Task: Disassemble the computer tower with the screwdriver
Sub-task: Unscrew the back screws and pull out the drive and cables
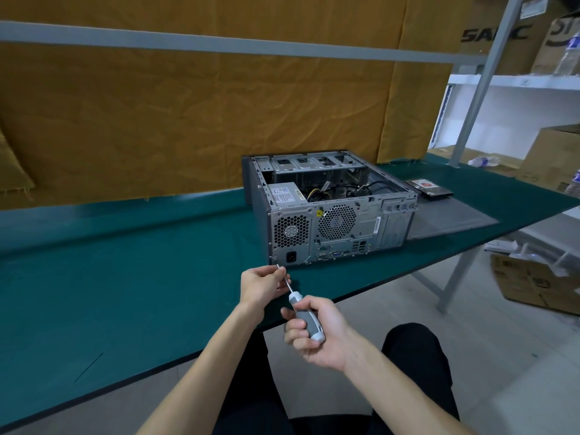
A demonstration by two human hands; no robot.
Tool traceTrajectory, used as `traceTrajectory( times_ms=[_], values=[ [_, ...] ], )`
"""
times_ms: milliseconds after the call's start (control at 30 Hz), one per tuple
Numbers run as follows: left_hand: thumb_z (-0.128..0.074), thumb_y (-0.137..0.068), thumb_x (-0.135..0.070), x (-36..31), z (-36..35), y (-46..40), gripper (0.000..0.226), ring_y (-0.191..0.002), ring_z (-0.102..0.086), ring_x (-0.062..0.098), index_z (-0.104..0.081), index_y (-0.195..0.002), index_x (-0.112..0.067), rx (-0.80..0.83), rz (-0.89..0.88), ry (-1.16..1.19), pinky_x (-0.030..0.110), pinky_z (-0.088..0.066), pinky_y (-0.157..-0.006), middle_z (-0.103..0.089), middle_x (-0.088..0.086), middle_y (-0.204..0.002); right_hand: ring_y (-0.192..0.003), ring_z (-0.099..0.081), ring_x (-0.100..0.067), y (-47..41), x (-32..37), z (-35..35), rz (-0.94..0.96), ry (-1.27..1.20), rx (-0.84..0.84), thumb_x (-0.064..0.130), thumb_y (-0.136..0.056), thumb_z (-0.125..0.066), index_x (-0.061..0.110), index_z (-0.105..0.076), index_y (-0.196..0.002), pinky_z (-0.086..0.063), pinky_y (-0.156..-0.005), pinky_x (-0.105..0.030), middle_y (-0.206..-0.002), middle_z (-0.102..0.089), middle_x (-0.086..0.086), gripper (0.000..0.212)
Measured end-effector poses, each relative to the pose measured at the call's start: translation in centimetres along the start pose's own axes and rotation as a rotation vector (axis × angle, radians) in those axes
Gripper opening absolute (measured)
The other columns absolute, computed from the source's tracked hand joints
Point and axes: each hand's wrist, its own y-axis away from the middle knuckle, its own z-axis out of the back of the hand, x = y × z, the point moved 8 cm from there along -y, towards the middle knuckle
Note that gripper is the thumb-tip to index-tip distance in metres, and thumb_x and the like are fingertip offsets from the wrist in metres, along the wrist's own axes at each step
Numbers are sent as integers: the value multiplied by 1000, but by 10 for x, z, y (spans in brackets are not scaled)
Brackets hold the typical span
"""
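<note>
The screwdriver [303, 312] is taken as the landmark. Nearest the camera, its grey-and-white handle is gripped by the right hand [317, 334], fingers curled round it, with the butt seated toward the palm. The handle appears rubberised and is judged to give a secure, non-slip hold; the tool itself is judged light and stiff.

Just ahead of the handle, the thin metal shaft is pinched between thumb and fingertips of the left hand [263, 285], which steadies it near the tip. The shaft is judged smooth and liable to slip, so guidance there rather than force seems apt.

Beyond the tip, the computer tower [332, 211] lies on its side on the green table [125, 277], rear panel toward the person, side cover already off and the interior exposed. The tip meets the lower left corner of the rear panel, below the power socket; whether it is seated in a screw head cannot be made out. The case is judged heavy, rigid sheet steel, unlikely to shift under moderate pressure; its cut edges may be sharp. It is best held by the outer frame, not by the cables or the fan grille.

Farther off, right of the tower, a flat dark panel [452, 221] and a small flat device [428, 189] lie on the table.
</note>
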Motion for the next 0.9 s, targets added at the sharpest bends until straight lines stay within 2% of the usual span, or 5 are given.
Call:
traceTrajectory(
  times_ms=[233,500,700,800,900],
  values=[
    [-67,-93,-3,-1,0,2,17,-62,-68,17,-70,-77,-7,-37,-35,-47,24,-56,-55,-72,9,-68,-47,-35,-12,2,-5,-4,-12,-27,-29,14,-81,-60,-2,-67,-69,-20,-31,-19,-63,-39,-2,21],
    [-66,-95,-4,-2,0,4,20,-61,-66,15,-71,-76,-7,-23,-64,-31,21,-56,-57,-71,11,-71,-39,-31,-9,8,3,-14,11,63,-59,11,-76,-58,7,-54,-64,-19,-29,-18,-61,-36,1,14],
    [-70,-92,-5,-4,1,4,21,-53,-65,9,-70,-72,-13,-84,-71,-19,19,-54,-52,-72,7,-65,-36,-30,-8,6,0,-18,-32,-92,23,12,-80,-57,7,-52,-68,-18,-30,-18,-60,-33,3,14],
    [-69,-92,-5,-4,1,4,18,-52,-67,9,-69,-75,-10,-73,-49,-8,18,-54,-51,-72,3,-60,-37,-30,-9,6,-1,-17,-1,-27,-37,12,-82,-57,9,-50,-69,-18,-31,-17,-59,-34,2,15],
    [-67,-94,-7,-3,0,2,10,-62,-70,15,-71,-85,-3,-35,-5,-8,23,-55,-55,-75,9,-70,-37,-32,-8,7,1,-21,31,72,-134,11,-89,-61,12,-47,-79,-21,-29,-18,-59,-39,1,17]
  ],
)
